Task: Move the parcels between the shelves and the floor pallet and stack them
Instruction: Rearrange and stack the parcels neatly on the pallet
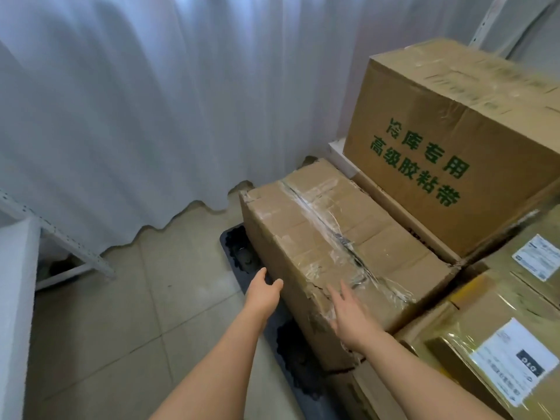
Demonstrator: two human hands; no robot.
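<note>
A long brown cardboard parcel (327, 237) with torn clear tape along its top lies on the black floor pallet (239, 253). My left hand (265, 287) reaches toward its near left side, fingers straight, holding nothing. My right hand (348, 316) lies flat on the parcel's near top corner with fingers spread. A bigger carton with green print (448, 140) stands behind it on other boxes. Smaller taped parcels with white labels (497, 353) are stacked at the right.
White curtains (136, 116) hang behind the pallet down to the tiled floor (121, 328). A white metal shelf frame (60, 237) stands at the left, and another upright (491, 22) rises at the top right.
</note>
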